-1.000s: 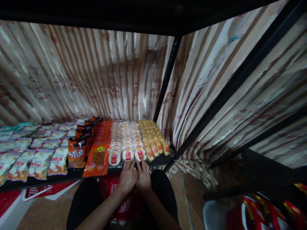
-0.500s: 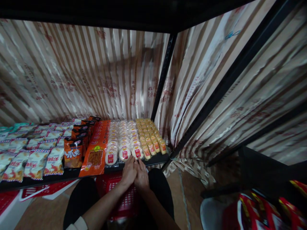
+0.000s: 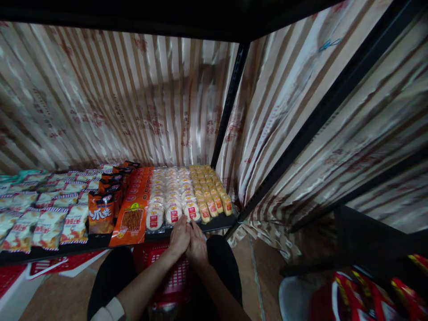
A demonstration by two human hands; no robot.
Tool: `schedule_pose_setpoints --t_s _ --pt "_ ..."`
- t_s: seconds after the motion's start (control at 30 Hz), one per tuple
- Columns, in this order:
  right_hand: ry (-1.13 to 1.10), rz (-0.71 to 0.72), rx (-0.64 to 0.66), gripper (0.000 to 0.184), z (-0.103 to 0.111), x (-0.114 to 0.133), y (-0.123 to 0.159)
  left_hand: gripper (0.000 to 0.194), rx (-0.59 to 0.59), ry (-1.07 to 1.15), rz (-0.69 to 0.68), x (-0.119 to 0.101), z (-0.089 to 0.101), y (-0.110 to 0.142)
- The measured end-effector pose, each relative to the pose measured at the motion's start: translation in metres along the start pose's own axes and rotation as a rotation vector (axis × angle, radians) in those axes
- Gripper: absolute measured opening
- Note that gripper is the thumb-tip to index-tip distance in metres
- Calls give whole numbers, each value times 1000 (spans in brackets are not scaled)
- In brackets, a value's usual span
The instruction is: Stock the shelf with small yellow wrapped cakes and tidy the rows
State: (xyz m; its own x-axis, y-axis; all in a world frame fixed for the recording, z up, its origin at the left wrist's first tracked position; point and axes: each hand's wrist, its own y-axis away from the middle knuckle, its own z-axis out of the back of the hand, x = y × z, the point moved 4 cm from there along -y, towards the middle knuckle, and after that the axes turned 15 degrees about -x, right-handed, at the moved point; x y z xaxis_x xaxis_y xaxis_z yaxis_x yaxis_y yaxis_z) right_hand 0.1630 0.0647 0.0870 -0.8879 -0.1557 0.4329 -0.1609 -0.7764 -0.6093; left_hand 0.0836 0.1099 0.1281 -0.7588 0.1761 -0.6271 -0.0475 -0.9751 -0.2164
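Observation:
My left hand and my right hand lie side by side, touching, at the front edge of the black shelf. Their fingers are stretched forward and neither hand shows anything held. The fingertips reach the front of the rows of round white wrapped crackers; whether they touch them I cannot tell. To the right are rows of yellow-wrapped snack rolls. Left of the crackers lies a flat orange snack packet, followed by orange-and-black snack bags and several rows of white snack bags.
Beneath my hands, between my knees, is a red plastic basket. A black shelf post and a slanting black bar frame the corner. Striped curtains hang behind. Red packets are at lower right.
The view has shifted very slightly. Both hands stay together in the same place at the shelf edge, and the snacks have not moved.

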Motion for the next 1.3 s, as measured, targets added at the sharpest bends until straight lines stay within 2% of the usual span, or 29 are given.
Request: schedule_pose_setpoints --t_s 0.17,0.43,0.57,0.67,0.8,0.93,1.13,1.3 --pt "16 21 -4 50 -1 1 -2 44 -3 -59 -35 -1 0 -4" --pt "43 9 -8 44 -3 1 -5 47 -1 -46 -123 -9 2 5" --pt "54 5 9 43 -5 -1 -3 46 41 -56 -107 -8 3 5" --pt "44 44 -27 42 -4 -2 -3 47 83 -69 -127 -11 5 5" --pt "29 87 -83 44 -3 -4 -7 48 81 -57 -173 -16 8 4" --pt "35 80 -64 46 -8 -7 -12 49 74 -65 -178 -15 5 1" --pt "57 62 -11 46 -10 -8 -17 46 -6 -47 -281 -11 4 0" --pt "74 58 -3 49 -4 -4 -36 45 -169 -146 -391 1 18 -1"
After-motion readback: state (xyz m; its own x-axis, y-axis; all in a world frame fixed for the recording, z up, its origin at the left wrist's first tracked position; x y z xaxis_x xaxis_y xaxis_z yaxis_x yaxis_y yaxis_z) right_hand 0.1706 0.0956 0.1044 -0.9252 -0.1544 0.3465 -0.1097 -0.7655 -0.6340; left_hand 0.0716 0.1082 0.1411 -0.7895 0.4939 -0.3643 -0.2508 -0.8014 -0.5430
